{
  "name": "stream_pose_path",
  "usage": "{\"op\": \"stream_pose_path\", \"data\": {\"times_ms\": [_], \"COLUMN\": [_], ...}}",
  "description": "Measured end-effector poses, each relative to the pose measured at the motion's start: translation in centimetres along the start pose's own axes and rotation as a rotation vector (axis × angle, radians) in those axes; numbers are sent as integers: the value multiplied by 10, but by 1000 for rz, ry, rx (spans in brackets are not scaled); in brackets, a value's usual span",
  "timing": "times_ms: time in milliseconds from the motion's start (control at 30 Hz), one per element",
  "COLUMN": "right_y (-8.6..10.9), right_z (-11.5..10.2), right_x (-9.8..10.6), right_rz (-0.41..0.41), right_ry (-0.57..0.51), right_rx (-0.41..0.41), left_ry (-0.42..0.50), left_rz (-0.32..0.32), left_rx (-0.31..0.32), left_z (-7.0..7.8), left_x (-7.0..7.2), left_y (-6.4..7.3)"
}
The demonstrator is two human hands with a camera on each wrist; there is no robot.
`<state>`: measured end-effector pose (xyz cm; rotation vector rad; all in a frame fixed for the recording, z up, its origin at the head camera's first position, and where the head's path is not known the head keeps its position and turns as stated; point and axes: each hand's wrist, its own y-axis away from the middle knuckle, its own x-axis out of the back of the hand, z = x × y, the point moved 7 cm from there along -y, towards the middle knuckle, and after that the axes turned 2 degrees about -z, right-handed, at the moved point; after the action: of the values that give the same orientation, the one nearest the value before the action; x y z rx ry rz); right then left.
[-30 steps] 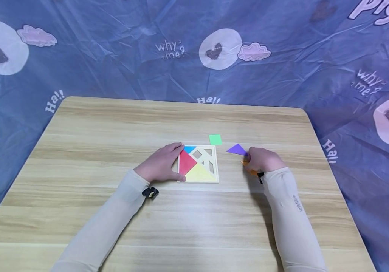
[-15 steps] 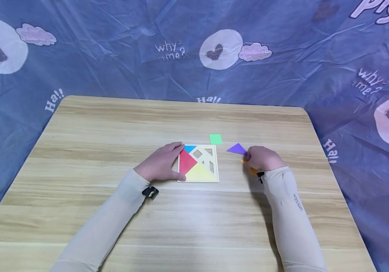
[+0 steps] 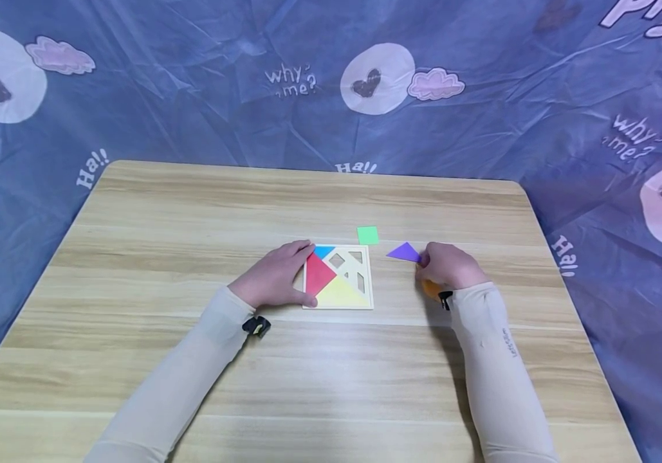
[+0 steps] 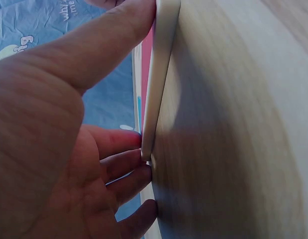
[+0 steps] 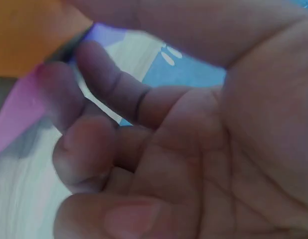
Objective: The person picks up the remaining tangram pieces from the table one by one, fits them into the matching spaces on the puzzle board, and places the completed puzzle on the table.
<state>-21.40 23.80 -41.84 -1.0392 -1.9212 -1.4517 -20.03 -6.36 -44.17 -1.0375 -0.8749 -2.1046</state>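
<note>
A pale square tangram board (image 3: 371, 283) lies on the table with blue (image 3: 323, 252), red (image 3: 318, 276) and yellow (image 3: 339, 294) pieces in it; cut-outs show at its right. My left hand (image 3: 275, 276) grips the board's left side, thumb at the near corner and fingers at the far corner. To the right, my right hand (image 3: 452, 267) holds an orange tangram piece (image 5: 34, 37) between thumb and fingers; the palm hides much of it from above. A purple triangle (image 3: 404, 252) lies right at its fingertips. Below the orange piece, a pink piece (image 5: 24, 107) shows in the right wrist view.
Beyond the board's far right corner lies a green square piece (image 3: 368, 235). The wood-grain table (image 3: 192, 212) has rounded far corners. Behind it hangs a blue printed cloth (image 3: 203, 96).
My right hand has shifted slightly away from me, and the orange tip that stuck out left of it is now out of sight. My left hand keeps its place on the board.
</note>
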Motion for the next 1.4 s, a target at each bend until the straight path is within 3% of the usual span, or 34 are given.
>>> {"op": "stream_pose_path", "data": {"times_ms": [400,667,900,1133,1233,1400], "right_y": [1,-3,-5,-6,-6,-7], "right_z": [6,5,4,-2,-6,-8], "right_x": [-2,-2,3,6,7,5], "right_rz": [-75,-44,53,97,103,67], "right_ry": [-20,-38,-72,-126,-115,-126], "right_rx": [-39,-5,10,87,115,95], "left_ry": [-3,-2,-1,-3,-1,0], "left_rz": [3,2,3,1,3,7], "left_rx": [-7,-4,-4,-4,-4,-3], "left_z": [2,0,-1,-1,-1,-2], "left_x": [2,1,0,0,0,0], "left_y": [0,1,-1,-1,-1,-1]}}
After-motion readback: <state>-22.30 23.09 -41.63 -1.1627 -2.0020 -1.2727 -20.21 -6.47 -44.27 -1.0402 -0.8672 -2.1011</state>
